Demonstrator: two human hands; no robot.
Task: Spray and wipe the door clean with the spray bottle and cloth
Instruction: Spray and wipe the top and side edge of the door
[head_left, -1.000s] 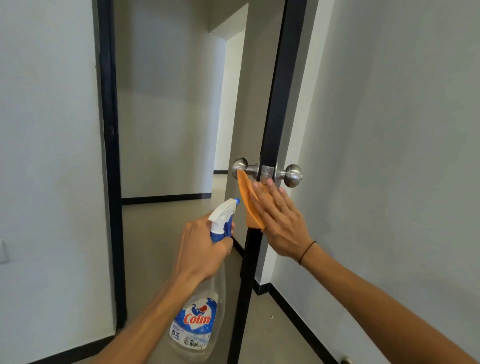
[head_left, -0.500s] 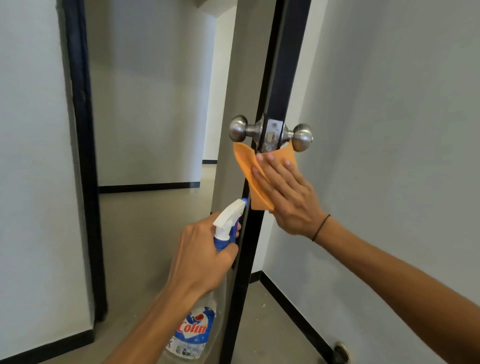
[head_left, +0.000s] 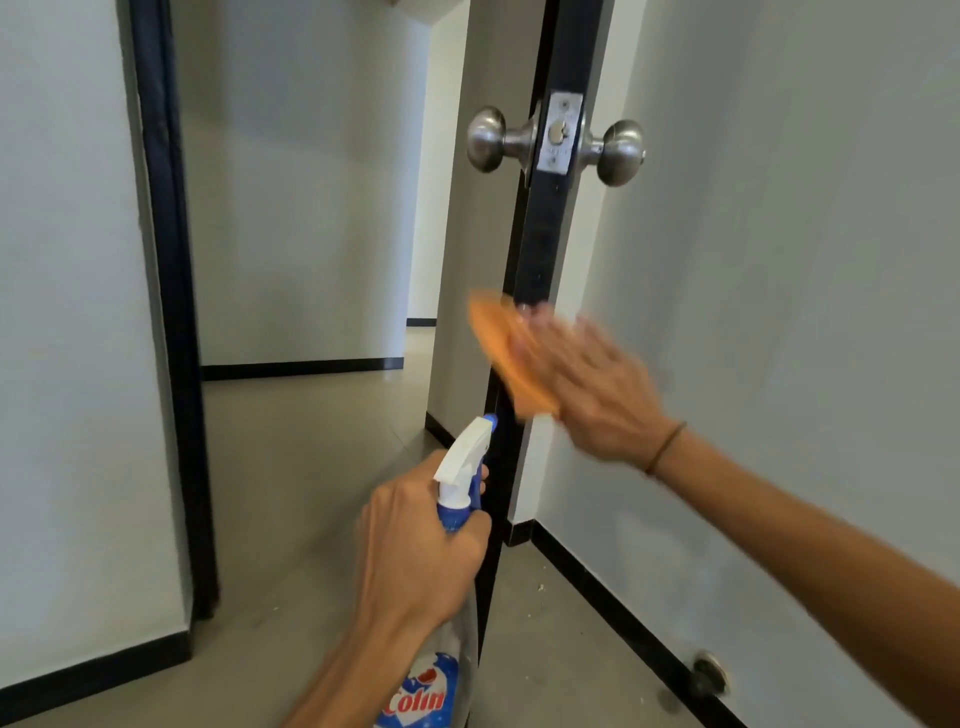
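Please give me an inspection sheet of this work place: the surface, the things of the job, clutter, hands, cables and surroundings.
Surface: black edge of the open grey door, with a steel latch plate between two round steel knobs.
Job's things: clear spray bottle with white and blue trigger head; orange cloth, blurred by motion.
Clutter: small pale crumbs on the floor near the door's foot.
Hands: left hand grips the bottle neck; right hand presses the cloth flat on the door edge, below the knobs.
Cables: nothing seen.
Surroundings: grey walls, black skirting, round metal door stop low on the right wall.
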